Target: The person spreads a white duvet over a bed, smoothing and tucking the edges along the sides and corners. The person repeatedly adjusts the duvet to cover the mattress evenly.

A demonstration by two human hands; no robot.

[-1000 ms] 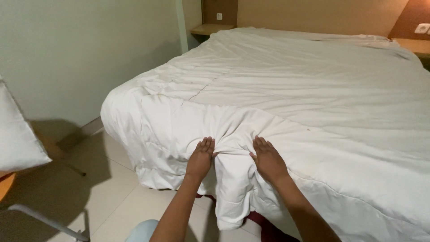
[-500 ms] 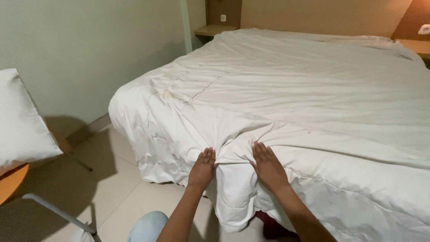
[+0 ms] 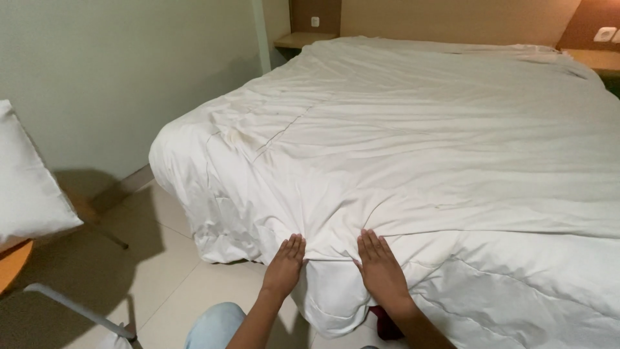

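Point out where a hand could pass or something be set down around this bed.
Free: the white duvet top, from both hands to the headboard wall, and the tiled floor between bed corner and chair. Crowded: the near edge, where left hand and right hand press bunched fabric, and the chair with its pillow.

My left hand (image 3: 284,266) and right hand (image 3: 381,270) are bare, with no rings, watch or gloves. Both forearms are uncovered, no sleeves reaching them. My knee (image 3: 216,326) wears light blue denim.

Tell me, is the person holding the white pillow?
No, both hands, left hand and right hand, lie flat on the white quilted bed cover; the white pillow sits apart.
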